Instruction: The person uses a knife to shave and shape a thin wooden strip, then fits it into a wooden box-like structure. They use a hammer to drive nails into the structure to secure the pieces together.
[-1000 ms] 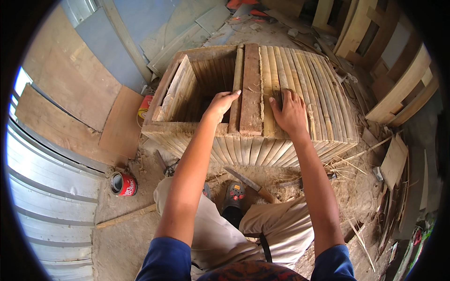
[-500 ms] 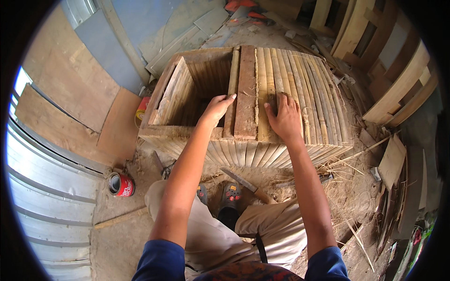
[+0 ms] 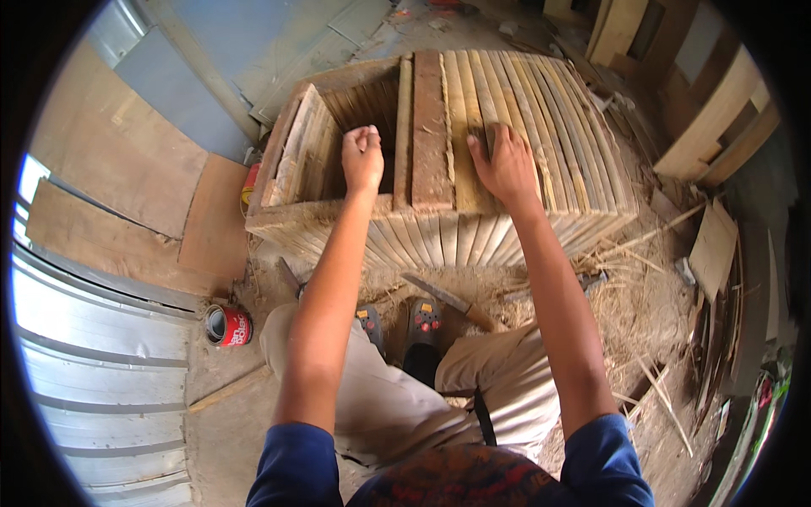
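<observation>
A long wooden box (image 3: 432, 221) covered in split bamboo slats lies across the floor before me. Its left part has a framed rectangular opening, with a dark interior. My left hand (image 3: 363, 160) hovers over that opening, its fingers curled closed; whatever they may hold is hidden. A flat reddish-brown board (image 3: 432, 139) crosses the top beside the opening. To its right, my right hand (image 3: 507, 165) rests on the bamboo slats (image 3: 553, 127), thumb apart from its bent fingers. A dark patch shows between thumb and fingers, too small to name.
A long-bladed knife with a wooden handle (image 3: 481, 318) lies on the dirt floor near my feet. A red can (image 3: 228, 325) stands left, by corrugated metal sheeting (image 3: 101, 372). Wood scraps and shavings lie at right; wooden frames (image 3: 718, 135) lean beyond.
My left hand has left the edge strip beside the opening and closed above the hole. My right hand remains on the slats. The view has tilted, so the box appears higher.
</observation>
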A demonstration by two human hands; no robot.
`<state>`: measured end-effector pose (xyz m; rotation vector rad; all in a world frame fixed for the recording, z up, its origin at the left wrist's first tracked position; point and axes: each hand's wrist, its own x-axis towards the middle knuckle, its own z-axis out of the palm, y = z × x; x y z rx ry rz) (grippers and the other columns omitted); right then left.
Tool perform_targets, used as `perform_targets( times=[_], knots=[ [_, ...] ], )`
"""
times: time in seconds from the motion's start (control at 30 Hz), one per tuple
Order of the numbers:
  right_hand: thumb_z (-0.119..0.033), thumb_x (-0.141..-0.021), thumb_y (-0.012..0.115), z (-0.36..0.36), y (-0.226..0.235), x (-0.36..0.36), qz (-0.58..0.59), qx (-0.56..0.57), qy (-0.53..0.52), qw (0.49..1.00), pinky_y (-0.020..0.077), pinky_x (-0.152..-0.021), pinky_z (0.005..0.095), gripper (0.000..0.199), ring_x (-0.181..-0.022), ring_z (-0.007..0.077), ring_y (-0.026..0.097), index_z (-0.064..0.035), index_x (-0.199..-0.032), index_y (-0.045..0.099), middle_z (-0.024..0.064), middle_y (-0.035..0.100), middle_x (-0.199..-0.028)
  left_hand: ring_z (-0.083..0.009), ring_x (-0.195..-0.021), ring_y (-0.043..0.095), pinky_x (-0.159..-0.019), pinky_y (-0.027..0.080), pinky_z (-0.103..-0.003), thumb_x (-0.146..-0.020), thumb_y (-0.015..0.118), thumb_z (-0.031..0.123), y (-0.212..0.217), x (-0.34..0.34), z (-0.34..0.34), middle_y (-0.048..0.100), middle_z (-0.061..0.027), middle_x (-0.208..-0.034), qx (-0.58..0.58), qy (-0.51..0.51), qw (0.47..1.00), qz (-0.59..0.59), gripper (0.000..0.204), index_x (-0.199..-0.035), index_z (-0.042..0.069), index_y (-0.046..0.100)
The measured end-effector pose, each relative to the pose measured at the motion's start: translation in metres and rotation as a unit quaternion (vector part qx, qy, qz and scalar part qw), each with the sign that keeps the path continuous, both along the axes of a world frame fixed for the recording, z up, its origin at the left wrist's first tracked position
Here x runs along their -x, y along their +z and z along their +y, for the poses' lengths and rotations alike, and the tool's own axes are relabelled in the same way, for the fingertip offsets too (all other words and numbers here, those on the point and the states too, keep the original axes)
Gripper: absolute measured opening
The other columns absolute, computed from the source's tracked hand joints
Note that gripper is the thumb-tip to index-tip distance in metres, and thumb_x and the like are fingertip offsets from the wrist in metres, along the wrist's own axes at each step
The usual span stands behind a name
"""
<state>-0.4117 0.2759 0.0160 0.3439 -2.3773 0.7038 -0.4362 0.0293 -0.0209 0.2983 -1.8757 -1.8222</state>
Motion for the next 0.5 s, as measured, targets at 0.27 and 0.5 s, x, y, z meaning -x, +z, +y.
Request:
perform_targets(
  times=[0.27, 0.5],
  knots=[
    [-0.002, -0.089, 0.061, 0.029, -0.019, -0.089, 0.233, 0.215, 0.027, 0.948, 0.0491, -0.088, 0.0406, 0.009, -0.097, 0.0362, 0.063, 0.0004, -0.097, 0.065, 0.0184, 0.065, -0.097, -0.0195, -0.105, 0.057, -0.089, 0.047, -0.036, -0.097, 0.065, 0.036, 0.039, -0.071, 0.034, 0.061, -0.0103, -0.112, 0.228, 0.031, 0.965, 0.129, 0.048, -0.125, -0.001, 0.053],
    [-0.004, -0.092, 0.064, 0.102, -0.156, -0.259, -0.08, 0.485, -0.225, 0.841, 0.0506, -0.071, 0.0294, 0.009, -0.079, 0.0169, 0.064, 0.0006, -0.099, 0.066, 0.0109, 0.065, -0.091, -0.0196, -0.098, 0.054, -0.09, 0.043, -0.034, -0.094, 0.062, 0.009, 0.017, -0.175, 0.149, 0.058, -0.012, -0.109, 0.269, -0.287, 0.885, 0.249, 0.044, -0.131, -0.002, 0.041]
  ],
)
